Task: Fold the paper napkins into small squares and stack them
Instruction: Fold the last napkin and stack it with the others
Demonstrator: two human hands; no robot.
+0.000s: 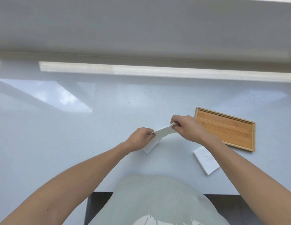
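Note:
A white paper napkin (162, 133) is lifted a little above the white counter, stretched between both hands. My left hand (140, 138) pinches its near left corner and my right hand (185, 127) pinches its far right corner. The napkin's lower part (149, 147) hangs down to the counter under my left hand. A second napkin (205, 159), folded into a rectangle, lies flat on the counter to the right, below my right forearm.
An empty bamboo tray (226, 128) lies at the right, just beyond my right hand. The white counter (76, 135) meets a wall ledge at the back. The counter's front edge runs near my body.

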